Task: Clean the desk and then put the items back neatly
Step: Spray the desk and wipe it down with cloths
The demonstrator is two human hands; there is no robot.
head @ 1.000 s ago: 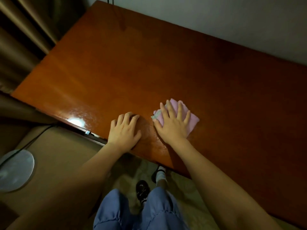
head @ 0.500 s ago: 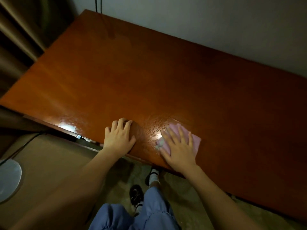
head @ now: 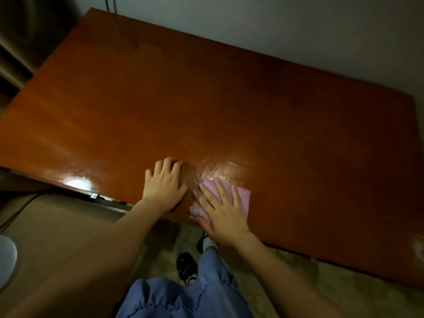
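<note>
A glossy reddish-brown wooden desk [head: 229, 106] fills most of the view. My right hand [head: 222, 214] presses flat, fingers spread, on a folded pink cloth [head: 242, 197] at the desk's near edge; much of the cloth is hidden under the palm. My left hand [head: 164, 185] rests palm-down on the bare wood just left of the cloth, holding nothing. A damp, shiny patch [head: 218, 171] shows just beyond the cloth.
A pale wall [head: 275, 26] runs behind the desk, with a dark cable [head: 110, 3] at the far left corner. Brown curtains [head: 13, 49] hang at the left. A tan surface [head: 50, 228] and a round white object [head: 5, 255] lie lower left. My legs and shoes [head: 187, 265] stand below.
My right hand has dragged the pink cloth back toward the desk's near edge, leaving a wet sheen behind it. My left hand has stayed planted on the wood.
</note>
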